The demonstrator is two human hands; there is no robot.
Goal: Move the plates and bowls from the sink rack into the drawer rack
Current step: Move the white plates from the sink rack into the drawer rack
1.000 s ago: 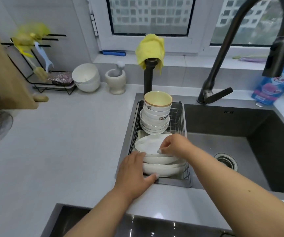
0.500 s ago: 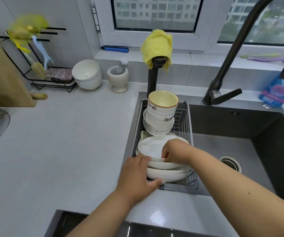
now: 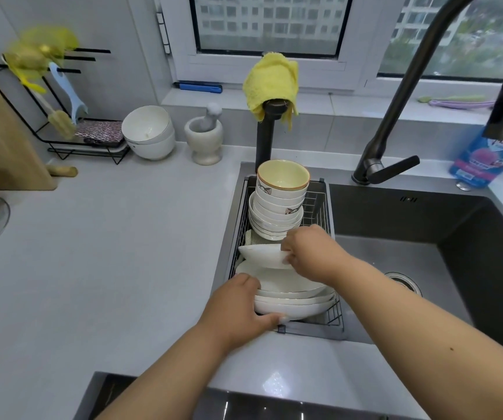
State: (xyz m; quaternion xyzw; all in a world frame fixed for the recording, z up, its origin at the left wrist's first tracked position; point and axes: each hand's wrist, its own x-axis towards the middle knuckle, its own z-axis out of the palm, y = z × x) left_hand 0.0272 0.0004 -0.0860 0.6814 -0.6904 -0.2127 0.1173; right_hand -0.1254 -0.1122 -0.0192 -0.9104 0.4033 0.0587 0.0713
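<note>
Two stacks in the wire sink rack [image 3: 324,204]: glossy white plates [image 3: 292,294] nearest, nested bowls [image 3: 277,204] behind, topmost cream inside with a brown rim. Top plate [image 3: 259,254] tilted up, pinched at its right edge by the right hand [image 3: 308,253]. Left hand [image 3: 238,304] wrapped around the left edge of the plate stack, thumb under the lowest plate. Dark matte sink [image 3: 426,237] to the right.
</note>
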